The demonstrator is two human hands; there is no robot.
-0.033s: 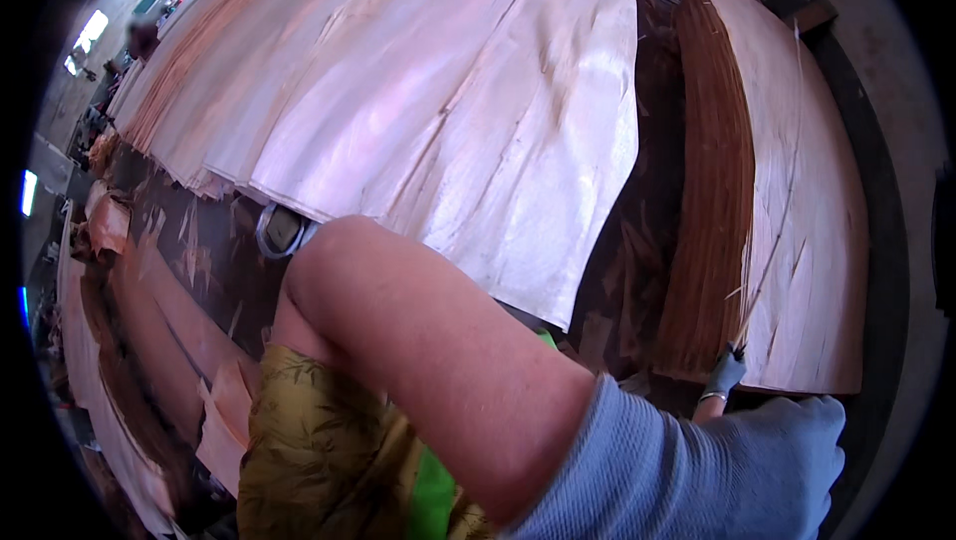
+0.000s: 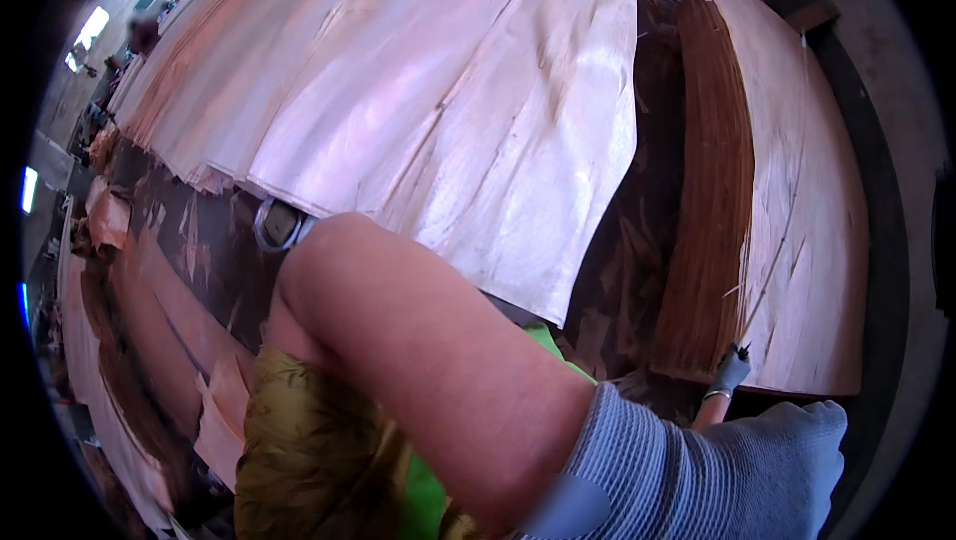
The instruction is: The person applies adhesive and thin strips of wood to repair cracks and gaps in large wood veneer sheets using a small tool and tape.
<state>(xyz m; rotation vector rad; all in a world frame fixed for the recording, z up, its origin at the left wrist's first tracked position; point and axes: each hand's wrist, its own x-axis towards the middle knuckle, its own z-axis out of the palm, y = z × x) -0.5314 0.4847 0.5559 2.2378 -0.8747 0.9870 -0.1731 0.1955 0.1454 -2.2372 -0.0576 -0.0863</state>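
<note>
My left arm bends across in front, its elbow over the near edge of pale wood veneer sheets. My left hand, in a grey knit glove, is closed in a fist at the lower right; whatever is inside it is hidden. Farther out, my right hand, gloved in grey with a band at the wrist, grips the near end of a long thin stick. That stick lies along the top of a tall veneer stack on the right. A blurred grey oval overlaps the left glove's cuff.
Torn veneer scraps litter the dark floor between the two piles. More veneer sheets lie at the left, beside a round metal-rimmed object near my elbow. A wooden block sits beyond the right stack.
Both hands stay nearly in place, the right still on the stick. A blurred grey oval has appeared by the left cuff, and more bright green cloth shows behind my arm.
</note>
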